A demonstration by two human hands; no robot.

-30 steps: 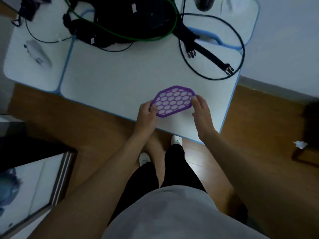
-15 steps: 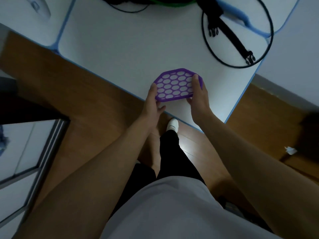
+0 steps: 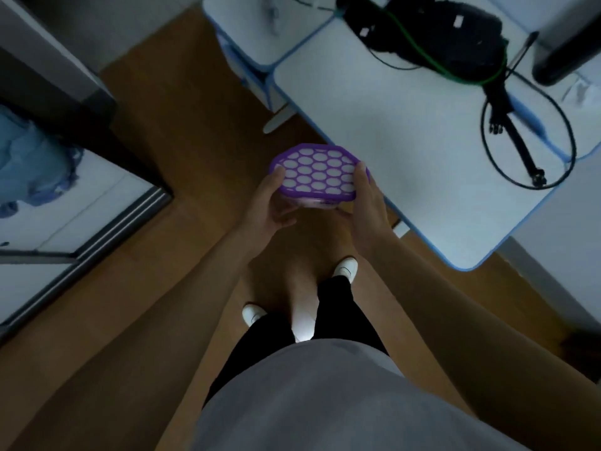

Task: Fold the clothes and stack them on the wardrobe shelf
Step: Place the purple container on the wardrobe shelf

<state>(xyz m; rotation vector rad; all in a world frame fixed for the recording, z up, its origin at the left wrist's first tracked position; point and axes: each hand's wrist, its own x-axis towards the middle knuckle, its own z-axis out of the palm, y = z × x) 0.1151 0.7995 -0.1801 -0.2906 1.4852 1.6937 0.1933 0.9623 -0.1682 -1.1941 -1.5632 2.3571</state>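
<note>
Two hands [image 3: 265, 208] [image 3: 369, 206] grip seemingly lidded box [image 3: 317, 172].

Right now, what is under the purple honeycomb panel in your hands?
Below the purple honeycomb panel, at its near edge, a pale lilac layer shows, and fingers of the left hand and right hand curl beneath. The panel covers everything else below it.

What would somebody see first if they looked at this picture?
The bright purple honeycomb-patterned piece in the middle stands out first, gripped at its sides by the left hand and the right hand. Next comes the white table at the upper right with a black bag on it, then a blurry blue heap at the far left edge.
</note>
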